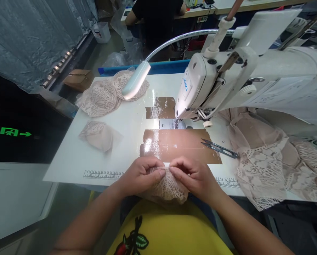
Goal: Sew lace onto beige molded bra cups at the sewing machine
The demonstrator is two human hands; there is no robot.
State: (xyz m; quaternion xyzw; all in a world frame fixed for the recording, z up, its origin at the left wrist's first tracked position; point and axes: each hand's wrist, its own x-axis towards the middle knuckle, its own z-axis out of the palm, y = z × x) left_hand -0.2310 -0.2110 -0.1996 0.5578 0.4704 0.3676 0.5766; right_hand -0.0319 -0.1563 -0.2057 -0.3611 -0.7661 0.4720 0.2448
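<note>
My left hand (146,177) and my right hand (194,177) are close together at the front edge of the sewing table. Both pinch the upper edge of a beige lace piece (169,187), which hangs down toward my lap. The sewing machine (192,83) stands just beyond, its needle area well in front of my hands. Black thread snips (219,148) lie to the right of my right hand, partly on brown tape (179,145). A small beige lace cup (97,135) rests on the table to the left.
More lace cups (102,97) lie at the back left, under a lamp (136,79) on a bent metal neck. Beige lace fabric (264,159) heaps on the right and hangs over the front edge. A person in black (158,21) sits at another table beyond.
</note>
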